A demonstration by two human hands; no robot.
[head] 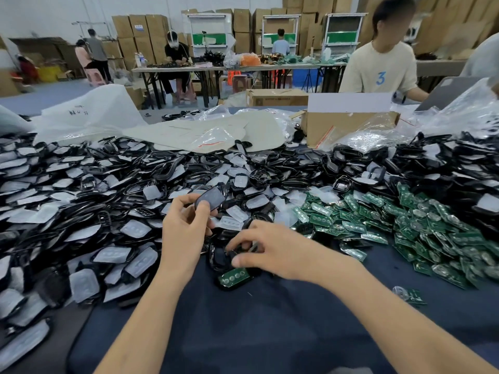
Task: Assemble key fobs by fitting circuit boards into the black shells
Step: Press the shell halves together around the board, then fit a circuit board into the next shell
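My left hand (185, 228) holds a black fob shell (212, 198) raised above the pile, thumb and fingers pinched on its lower end. My right hand (266, 249) reaches down with its fingertips on black shell parts (220, 259) lying on the dark cloth; whether it grips one is unclear. Just below it lies a black shell with a green circuit board (234, 276) seated in it. A heap of green circuit boards (421, 225) spreads to the right. Black shells with white rubber pads (81, 201) cover the left and the far side.
A dark blue cloth (270, 327) covers the table in front of me. One stray board (409, 294) lies at the right. Plastic bags (89, 114) and an open cardboard box (348, 122) sit behind the piles. A person in a cream shirt (380, 67) sits opposite.
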